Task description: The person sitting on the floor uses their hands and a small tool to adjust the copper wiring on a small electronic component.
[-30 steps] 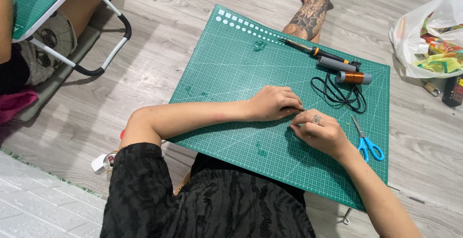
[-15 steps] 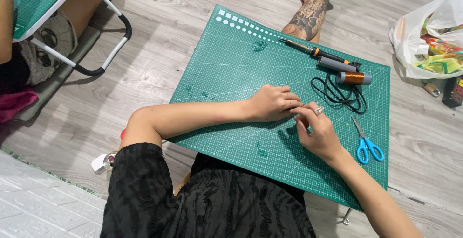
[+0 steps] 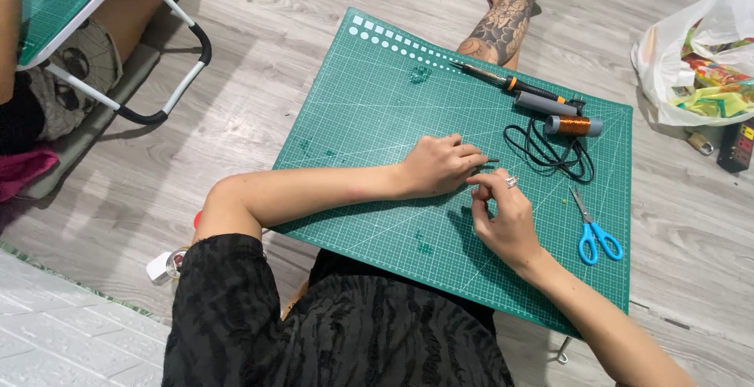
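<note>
My left hand (image 3: 441,165) rests on a green cutting mat (image 3: 369,96), fingers curled, pinching a small thin dark piece near its fingertips. My right hand (image 3: 503,214) sits just beside it, fingers bent and pinched toward the same spot; what it grips is too small to make out. A ring shows on one finger of the right hand. A black cord (image 3: 554,151) lies coiled just right of both hands.
On the mat: a soldering iron (image 3: 510,83), a grey cylinder (image 3: 546,104), a copper wire spool (image 3: 573,125), blue-handled scissors (image 3: 597,234). A tattooed leg (image 3: 503,22) lies beyond the mat. A white plastic bag (image 3: 699,49) sits right. Another person's folding table (image 3: 94,34) stands left.
My right hand has moved up and left toward the left hand, so the fingertips of both now meet. The left hand has stayed nearly still.
</note>
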